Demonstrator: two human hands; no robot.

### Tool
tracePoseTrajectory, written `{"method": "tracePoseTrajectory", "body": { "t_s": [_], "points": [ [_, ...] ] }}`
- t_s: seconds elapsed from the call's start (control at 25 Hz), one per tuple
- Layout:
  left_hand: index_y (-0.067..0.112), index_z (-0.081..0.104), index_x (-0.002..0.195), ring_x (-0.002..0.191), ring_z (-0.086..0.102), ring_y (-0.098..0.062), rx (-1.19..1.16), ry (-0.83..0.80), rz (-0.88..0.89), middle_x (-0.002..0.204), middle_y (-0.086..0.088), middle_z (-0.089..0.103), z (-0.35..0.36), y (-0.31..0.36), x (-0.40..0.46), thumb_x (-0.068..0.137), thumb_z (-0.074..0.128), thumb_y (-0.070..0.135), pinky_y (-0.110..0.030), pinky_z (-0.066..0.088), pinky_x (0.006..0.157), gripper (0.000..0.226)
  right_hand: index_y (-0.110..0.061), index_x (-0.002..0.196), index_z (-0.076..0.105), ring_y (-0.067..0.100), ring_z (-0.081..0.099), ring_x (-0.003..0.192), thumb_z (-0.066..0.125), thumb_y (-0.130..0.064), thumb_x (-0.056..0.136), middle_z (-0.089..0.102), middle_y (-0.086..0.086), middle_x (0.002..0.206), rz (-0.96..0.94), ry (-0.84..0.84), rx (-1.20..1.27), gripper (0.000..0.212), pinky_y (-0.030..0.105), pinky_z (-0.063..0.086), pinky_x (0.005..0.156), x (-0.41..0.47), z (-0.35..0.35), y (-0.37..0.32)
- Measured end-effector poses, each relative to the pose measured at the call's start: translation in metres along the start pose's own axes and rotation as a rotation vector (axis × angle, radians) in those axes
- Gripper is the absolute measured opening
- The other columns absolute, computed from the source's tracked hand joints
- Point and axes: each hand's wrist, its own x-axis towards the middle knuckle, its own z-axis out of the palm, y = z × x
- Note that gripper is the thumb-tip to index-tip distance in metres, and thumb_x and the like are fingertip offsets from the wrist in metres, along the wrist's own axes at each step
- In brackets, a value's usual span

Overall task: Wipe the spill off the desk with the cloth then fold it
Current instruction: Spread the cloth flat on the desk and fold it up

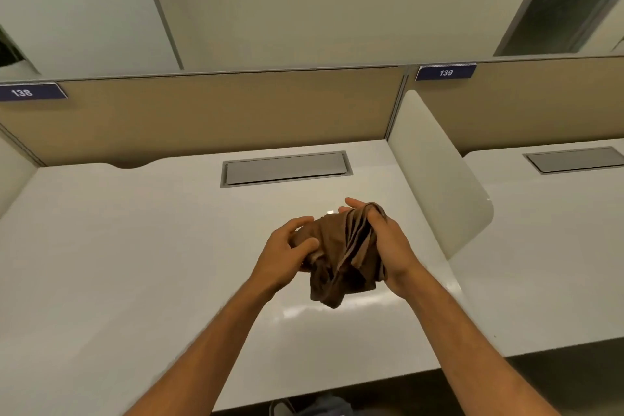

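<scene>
Back partition panel [219, 111]: tan, runs across the middle of the frame behind the desktops.
Label 138 [32, 92]: blue tag with white numerals, left edge, on the panel's top rail.
Label 139 [445, 72]: blue tag, upper right, on the neighbouring panel.
Cable flap [286, 168]: grey rectangular lid, centre, just below the panel.
Side divider [435, 172]: white, rounded corner, right of centre.
Second cable flap [575, 159]: grey, far right.
</scene>
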Motion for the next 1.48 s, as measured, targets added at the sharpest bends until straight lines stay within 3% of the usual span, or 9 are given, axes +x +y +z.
{"method": "tracePoseTrajectory", "body": {
  "t_s": [0.16, 0.28, 0.4, 0.56, 0.72, 0.96, 1.08, 1.2, 1.48],
  "points": [
    [0.032, 0.066, 0.131, 0.096, 0.072, -0.013, -0.053, 0.084, 0.024, 0.118, 0.002, 0.071, -0.007, 0.006, 0.012, 0.099, 0.061, 0.009, -0.023, 0.06, 0.068, 0.039, -0.035, 0.112, 0.072, 0.018, 0.066, 0.11, 0.043, -0.048, 0.104, 0.072, -0.005, 0.116, 0.082, 0.195, -0.062, 0.032, 0.029, 0.053, 0.08, 0.02, -0.03, 0.001],
    [0.036, 0.067, 0.126, 0.086, 0.074, -0.012, -0.094, 0.092, 0.03, 0.106, 0.003, 0.073, -0.003, 0.02, 0.02, 0.099, 0.059, 0.007, -0.02, 0.058, 0.066, 0.04, -0.033, 0.106, 0.07, 0.018, 0.065, 0.11, 0.053, -0.029, 0.103, 0.071, -0.004, 0.113, 0.085, 0.27, -0.094, 0.018, 0.029, 0.053, 0.084, 0.031, -0.05, 0.014],
    [0.039, 0.068, 0.118, 0.086, 0.074, -0.014, -0.139, 0.112, 0.021, 0.099, 0.005, 0.076, 0.009, 0.037, 0.025, 0.101, 0.058, 0.007, -0.02, 0.057, 0.064, 0.037, -0.035, 0.118, 0.061, 0.013, 0.061, 0.113, 0.06, -0.009, 0.096, 0.065, -0.007, 0.12, -0.059, 0.306, -0.238, 0.034, 0.022, 0.05, 0.083, 0.029, -0.049, 0.018],
    [0.038, 0.065, 0.12, 0.107, 0.069, -0.025, -0.137, 0.18, -0.022, 0.122, -0.002, 0.067, 0.021, 0.047, 0.028, 0.103, 0.058, 0.011, -0.032, 0.064, 0.078, 0.033, -0.049, 0.115, 0.061, -0.004, 0.059, 0.112, 0.073, -0.039, 0.085, 0.061, -0.03, 0.116, -0.278, -0.084, -0.43, 0.034, 0.013, 0.054, 0.085, 0.024, -0.027, 0.009],
    [0.032, 0.065, 0.126, 0.106, 0.073, -0.024, -0.174, 0.234, -0.01, 0.117, -0.003, 0.073, 0.018, 0.053, 0.03, 0.104, 0.062, 0.027, -0.036, 0.065, 0.084, 0.023, -0.049, 0.137, 0.046, -0.005, 0.054, 0.112, 0.078, -0.053, 0.071, 0.049, -0.031, 0.123, -0.335, -0.23, -0.548, 0.073, 0.013, 0.055, 0.086, 0.026, -0.006, 0.004],
    [0.031, 0.06, 0.135, 0.104, 0.076, -0.023, -0.191, 0.16, -0.017, 0.116, -0.006, 0.077, 0.021, 0.052, 0.027, 0.096, 0.073, 0.025, -0.035, 0.065, 0.086, 0.042, -0.026, 0.117, 0.071, 0.01, 0.066, 0.094, 0.062, -0.021, 0.098, 0.07, -0.011, 0.103, -0.343, -0.06, -0.478, 0.022, 0.023, 0.059, 0.083, 0.046, -0.016, -0.009],
    [0.036, 0.052, 0.142, 0.105, 0.074, -0.02, -0.083, 0.122, -0.006, 0.12, 0.001, 0.075, 0.027, 0.048, 0.029, 0.09, 0.08, 0.022, -0.035, 0.063, 0.09, 0.061, -0.027, 0.11, 0.07, 0.014, 0.067, 0.091, 0.053, -0.024, 0.104, 0.07, -0.009, 0.096, -0.246, -0.062, -0.373, 0.018, 0.019, 0.058, 0.072, 0.051, -0.028, -0.028],
    [0.042, 0.044, 0.144, 0.094, 0.07, -0.017, 0.079, 0.098, 0.004, 0.106, 0.007, 0.071, 0.038, 0.042, 0.031, 0.088, 0.082, 0.018, -0.019, 0.059, 0.074, 0.072, -0.024, 0.109, 0.068, 0.012, 0.065, 0.091, 0.048, -0.023, 0.106, 0.069, -0.004, 0.096, -0.244, -0.136, -0.35, 0.02, 0.019, 0.053, 0.071, 0.056, -0.045, -0.049],
    [0.039, 0.063, 0.096, 0.092, 0.07, -0.011, 0.217, 0.155, 0.026, 0.096, 0.013, 0.071, 0.051, 0.021, 0.025, 0.105, 0.058, 0.022, -0.024, 0.062, 0.086, 0.02, -0.026, 0.111, 0.069, 0.014, 0.067, 0.098, 0.048, -0.024, 0.106, 0.071, -0.004, 0.104, -0.271, -0.187, -0.345, 0.022, 0.024, 0.056, 0.086, 0.057, -0.078, -0.068]
  ]
}}
